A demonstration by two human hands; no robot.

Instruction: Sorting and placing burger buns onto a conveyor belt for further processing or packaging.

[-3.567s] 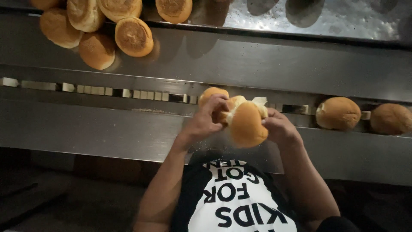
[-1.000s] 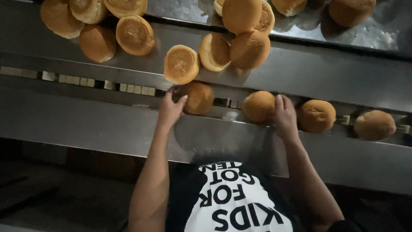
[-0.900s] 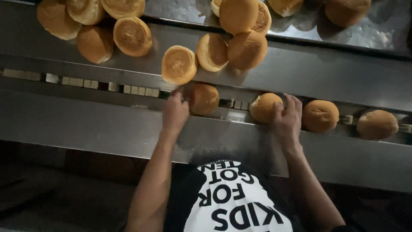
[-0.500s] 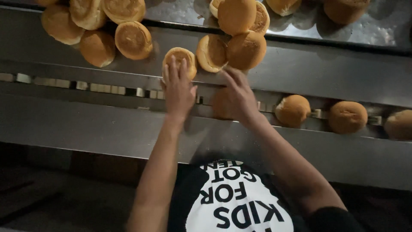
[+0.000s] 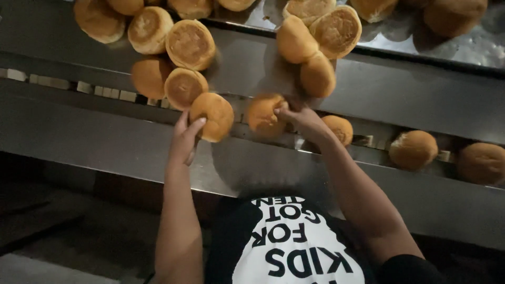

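Note:
My left hand (image 5: 184, 139) holds a round golden bun (image 5: 214, 114) by its left edge, just above the conveyor track (image 5: 100, 92). A second bun (image 5: 262, 113) is gripped from the right by my right hand (image 5: 302, 120), over the same track. Both hands sit below piles of buns lying on the sloping steel chute (image 5: 400, 89). One pile (image 5: 181, 47) is up left, another pile (image 5: 315, 42) up in the middle.
Three single buns ride the track to the right: a small bun (image 5: 341, 129) by my right wrist, a farther bun (image 5: 413, 149) and a bun at the edge (image 5: 481, 162). A steel front ledge (image 5: 94, 142) runs below the track. My black printed shirt (image 5: 294, 247) fills the bottom.
Both hands have come down from the pile, each with a bun. The single buns on the track have shifted, and the view has moved slightly.

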